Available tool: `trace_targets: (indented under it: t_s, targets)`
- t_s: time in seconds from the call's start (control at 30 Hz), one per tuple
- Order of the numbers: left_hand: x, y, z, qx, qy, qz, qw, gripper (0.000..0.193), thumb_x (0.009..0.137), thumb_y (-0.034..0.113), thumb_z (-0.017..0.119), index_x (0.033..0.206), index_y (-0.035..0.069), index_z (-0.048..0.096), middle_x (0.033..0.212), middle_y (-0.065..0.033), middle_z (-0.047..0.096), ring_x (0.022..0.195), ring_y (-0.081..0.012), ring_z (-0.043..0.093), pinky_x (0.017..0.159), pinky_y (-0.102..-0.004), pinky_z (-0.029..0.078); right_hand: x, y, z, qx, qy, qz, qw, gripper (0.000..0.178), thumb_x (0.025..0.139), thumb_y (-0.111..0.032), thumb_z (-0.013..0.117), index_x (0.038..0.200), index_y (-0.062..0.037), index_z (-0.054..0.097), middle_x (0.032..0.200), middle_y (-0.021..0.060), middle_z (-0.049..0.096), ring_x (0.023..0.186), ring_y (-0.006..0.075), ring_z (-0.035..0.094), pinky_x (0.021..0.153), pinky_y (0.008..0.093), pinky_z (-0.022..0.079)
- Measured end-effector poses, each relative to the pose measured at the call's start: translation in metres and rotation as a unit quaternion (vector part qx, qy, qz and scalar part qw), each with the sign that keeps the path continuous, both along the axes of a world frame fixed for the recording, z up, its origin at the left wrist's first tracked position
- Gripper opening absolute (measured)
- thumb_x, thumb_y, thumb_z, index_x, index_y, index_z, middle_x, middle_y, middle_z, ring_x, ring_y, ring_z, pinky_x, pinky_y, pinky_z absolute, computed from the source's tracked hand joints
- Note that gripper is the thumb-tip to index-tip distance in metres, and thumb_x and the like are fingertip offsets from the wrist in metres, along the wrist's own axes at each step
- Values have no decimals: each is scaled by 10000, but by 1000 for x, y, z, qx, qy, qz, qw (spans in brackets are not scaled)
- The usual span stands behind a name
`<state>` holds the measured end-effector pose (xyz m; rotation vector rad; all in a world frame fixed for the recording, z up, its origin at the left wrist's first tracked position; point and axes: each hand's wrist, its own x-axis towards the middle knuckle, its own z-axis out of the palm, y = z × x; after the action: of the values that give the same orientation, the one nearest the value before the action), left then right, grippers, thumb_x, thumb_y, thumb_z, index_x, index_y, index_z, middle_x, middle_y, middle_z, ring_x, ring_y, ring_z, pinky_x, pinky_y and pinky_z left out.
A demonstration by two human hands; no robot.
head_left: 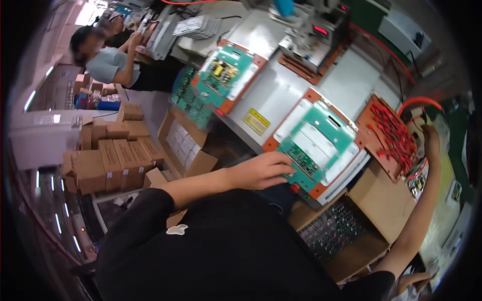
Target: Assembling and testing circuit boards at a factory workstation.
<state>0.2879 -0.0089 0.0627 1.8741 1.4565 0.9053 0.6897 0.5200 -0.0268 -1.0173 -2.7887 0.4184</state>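
Note:
My left hand (263,170) rests at the near left edge of a green fixture plate (321,131). Its fingers are stretched out and slightly apart, with the tips touching that edge beside a green circuit board (301,159) set in the plate. The plate sits on an orange-brown and white base. My right hand (432,140) is stretched far to the right, beside an orange hose and an orange-brown tray (369,125) heaped with red cable pieces (391,133). Its fingers are too small and partly hidden to make out.
A second green fixture (223,75) carries a board with yellow parts. Behind stands a machine with a red display (321,31). An open carton (374,241) of circuit boards lies below the bench. Cardboard boxes (93,170) are stacked left. Another person (108,65) works at the far left.

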Motion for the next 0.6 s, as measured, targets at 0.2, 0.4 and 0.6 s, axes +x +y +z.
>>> trace_targets:
  t_s: [0.2,0.4,0.6]
  targets:
    - [-3,1,5,79,-20,36,996,284,844,48,731,1117,38,654,1123,-113,616,1007,-298,621,858,-383,512,85,-69,44,141,151,-186,961,380,998,-133,471,1355,-37,563,1333,143,612,1163,250,606,955,355,458]
    - [-70,-21,-10,137,-17,293,946,181,840,-19,702,1016,9,667,1000,-119,655,906,-262,650,768,-352,524,39,-287,126,-177,511,-552,635,352,1047,-223,413,1322,-58,558,682,-61,152,606,75,240,610,234,301]
    - [-214,-113,-151,0,43,608,793,214,868,84,653,1068,11,635,1058,-197,633,977,-386,618,846,-417,507,-72,-391,173,-257,505,-284,774,436,1064,-315,395,1324,26,478,640,-32,300,658,100,328,715,280,360]
